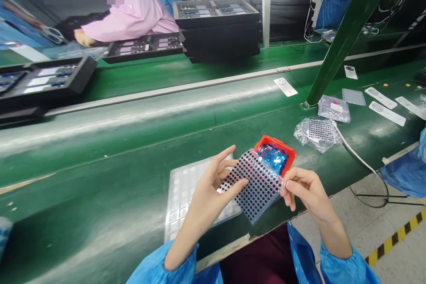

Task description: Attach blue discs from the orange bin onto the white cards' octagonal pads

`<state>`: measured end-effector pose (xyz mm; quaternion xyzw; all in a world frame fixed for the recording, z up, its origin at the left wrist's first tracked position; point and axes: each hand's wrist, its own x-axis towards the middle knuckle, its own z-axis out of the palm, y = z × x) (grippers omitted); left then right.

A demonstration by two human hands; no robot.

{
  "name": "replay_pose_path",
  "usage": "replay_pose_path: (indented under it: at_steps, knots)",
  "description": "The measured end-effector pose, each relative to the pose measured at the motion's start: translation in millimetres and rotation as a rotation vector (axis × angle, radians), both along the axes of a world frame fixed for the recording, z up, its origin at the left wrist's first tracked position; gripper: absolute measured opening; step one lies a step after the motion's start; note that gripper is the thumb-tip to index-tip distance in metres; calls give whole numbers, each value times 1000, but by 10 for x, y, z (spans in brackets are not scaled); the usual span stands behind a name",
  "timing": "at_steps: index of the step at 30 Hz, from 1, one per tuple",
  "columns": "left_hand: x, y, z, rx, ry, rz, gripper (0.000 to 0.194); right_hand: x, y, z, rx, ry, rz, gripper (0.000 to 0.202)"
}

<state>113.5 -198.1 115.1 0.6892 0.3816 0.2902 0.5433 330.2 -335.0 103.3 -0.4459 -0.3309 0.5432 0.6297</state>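
Note:
My left hand point(210, 195) rests with spread fingers on a clear sheet covered in rows of small black dots point(256, 182). My right hand point(304, 188) pinches the right edge of that dotted sheet. The sheet tilts over a clear plastic tray with round pockets point(179, 195) lying on the green table. Just behind the sheet sits a small orange box point(289, 151) holding shiny blue film scraps point(273, 156).
Two bags of dotted sheets point(317, 132) point(333, 108) lie to the right beside a white cable point(353, 151). White strips point(386, 113) and a green post point(346, 31) stand further right. Black trays point(216, 13) are stacked across the belt, where a person in pink point(133, 13) works.

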Motion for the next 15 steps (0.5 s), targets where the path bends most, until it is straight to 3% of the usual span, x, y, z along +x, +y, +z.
replay_pose_path:
  at_steps: [4,8,12,15]
  knots:
    - [38,-183,41,265,47,52,58,-160,-76,121,18,56,-8,24]
    - [7,-478,208,555,68,151,38,-325,-143,238,38,74,0,18]
    - [-17,-742,373,486,-31,33,15,-444,-188,319,23,-129,-62,16]
    - [13,-837,384,380,-83,19,11,-502,-203,348,36,-362,-127,13]
